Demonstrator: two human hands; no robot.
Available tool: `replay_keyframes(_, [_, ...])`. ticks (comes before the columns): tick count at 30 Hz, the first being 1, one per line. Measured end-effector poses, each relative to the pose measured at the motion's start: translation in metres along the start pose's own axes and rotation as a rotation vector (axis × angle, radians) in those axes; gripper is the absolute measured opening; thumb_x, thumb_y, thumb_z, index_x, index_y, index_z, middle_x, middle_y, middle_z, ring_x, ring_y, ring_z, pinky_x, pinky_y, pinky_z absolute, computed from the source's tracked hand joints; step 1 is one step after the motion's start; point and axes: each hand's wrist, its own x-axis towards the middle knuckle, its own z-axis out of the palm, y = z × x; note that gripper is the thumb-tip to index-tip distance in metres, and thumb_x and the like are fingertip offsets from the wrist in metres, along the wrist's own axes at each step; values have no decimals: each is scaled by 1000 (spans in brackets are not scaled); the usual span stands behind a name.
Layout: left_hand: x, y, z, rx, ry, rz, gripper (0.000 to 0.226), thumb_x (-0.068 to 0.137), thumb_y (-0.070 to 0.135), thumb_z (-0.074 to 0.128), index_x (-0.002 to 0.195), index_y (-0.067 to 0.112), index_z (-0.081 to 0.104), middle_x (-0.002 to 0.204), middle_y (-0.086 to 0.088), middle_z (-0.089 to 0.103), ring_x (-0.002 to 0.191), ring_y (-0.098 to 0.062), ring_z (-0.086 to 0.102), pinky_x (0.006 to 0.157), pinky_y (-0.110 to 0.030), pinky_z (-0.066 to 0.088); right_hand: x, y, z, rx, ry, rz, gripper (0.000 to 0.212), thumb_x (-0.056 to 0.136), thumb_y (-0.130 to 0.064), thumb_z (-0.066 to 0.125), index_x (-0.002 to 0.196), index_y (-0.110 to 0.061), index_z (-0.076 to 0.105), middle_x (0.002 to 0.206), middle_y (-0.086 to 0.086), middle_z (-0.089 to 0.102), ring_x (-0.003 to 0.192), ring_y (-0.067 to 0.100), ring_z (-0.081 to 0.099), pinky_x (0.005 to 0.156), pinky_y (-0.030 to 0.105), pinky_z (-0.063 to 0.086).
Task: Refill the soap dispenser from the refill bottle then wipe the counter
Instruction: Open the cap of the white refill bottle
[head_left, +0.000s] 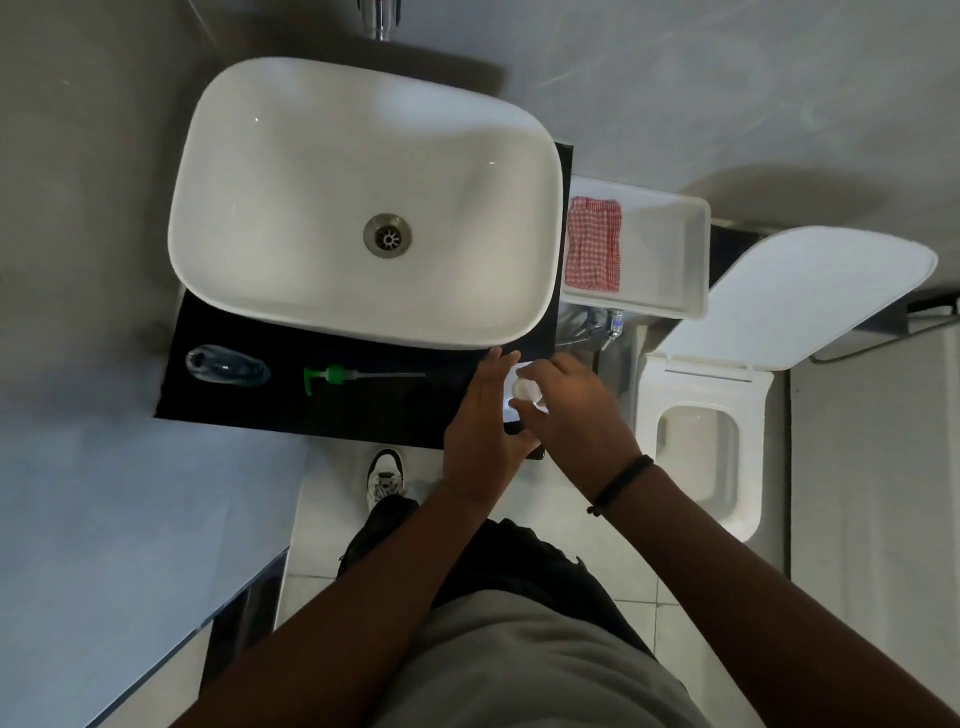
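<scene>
A white refill bottle (511, 402) stands at the right end of the black counter (322, 410), mostly hidden by my hands. My left hand (483, 421) wraps around its side. My right hand (566, 400) grips its white round cap (525, 389) with the fingertips. The clear soap dispenser bottle (226, 365) stands capless at the counter's left end. Its green pump head with a long tube (343, 375) lies flat on the counter between the dispenser and my hands.
A white basin (260, 156) fills most of the counter. A red checked cloth (594, 243) lies on the toilet tank lid (670, 249) to the right. The toilet (701, 447) stands open beside the counter. My shoe (385, 475) is on the tiled floor.
</scene>
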Motion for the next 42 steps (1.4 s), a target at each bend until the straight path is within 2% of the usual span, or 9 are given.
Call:
replay_keyframes(8, [2,-4,-1,6,-8,33,102,72,30,100,156,19,44,156,-7,59,135,-23,65,103,-28,55,-2,2,-3,-10,-61,-168,34,78,6,81,111,0,74,105,18,74,92,38,70,85,41,54])
replay_keyframes(14, [2,-14,1,-67,11,58,97,80,54,87,156,23,37,153,-12,60,139,-11,50,114,-10,38,-3,11,-5,26,6,-2,37,88,-37,80,110,-9,67,100,8,69,86,21,62,77,29,52])
replay_keyframes(19, [0,-19,1,-125,6,7,87,87,64,74,159,36,34,151,24,49,138,4,51,111,-11,43,1,3,-6,-4,-132,-130,36,85,-6,77,120,-7,70,113,15,66,99,32,62,86,38,56])
replay_keyframes(22, [-2,-20,0,-129,30,-28,88,86,73,72,157,36,37,150,29,48,137,16,45,108,-2,37,-2,4,-11,26,-84,-87,41,86,-20,77,123,-11,62,112,9,63,95,25,60,82,33,54])
replay_keyframes(26, [0,-22,1,-105,10,-25,90,79,49,89,154,36,41,155,10,55,140,9,41,113,-4,37,0,3,-11,-27,-107,0,33,92,-29,74,117,-9,64,104,10,64,86,24,60,75,33,53])
replay_keyframes(29, [0,-21,-1,-119,-28,-52,86,81,60,82,153,38,42,152,15,57,136,6,50,105,0,37,-1,-1,-14,-15,-170,-85,42,87,-9,71,129,-11,64,112,13,61,95,29,60,81,40,56])
replay_keyframes(32, [-1,-19,-1,-152,-35,-70,86,79,67,77,152,39,41,147,18,55,133,3,51,104,3,34,-3,2,-18,15,-152,-34,52,87,-27,74,133,-15,54,113,8,61,93,25,61,79,38,57])
replay_keyframes(36, [-1,-22,-1,-144,-55,-38,94,78,38,95,154,30,41,147,16,53,137,2,48,109,-2,36,2,4,-17,-55,-165,-33,33,92,-30,70,119,-12,61,104,7,64,88,26,63,75,34,53])
replay_keyframes(42, [-2,-22,-3,-141,-42,-56,92,80,39,93,156,27,43,152,0,58,137,-13,57,107,-28,53,3,9,-25,-27,-202,-55,50,88,-42,70,128,-19,50,115,4,60,96,23,62,78,41,58])
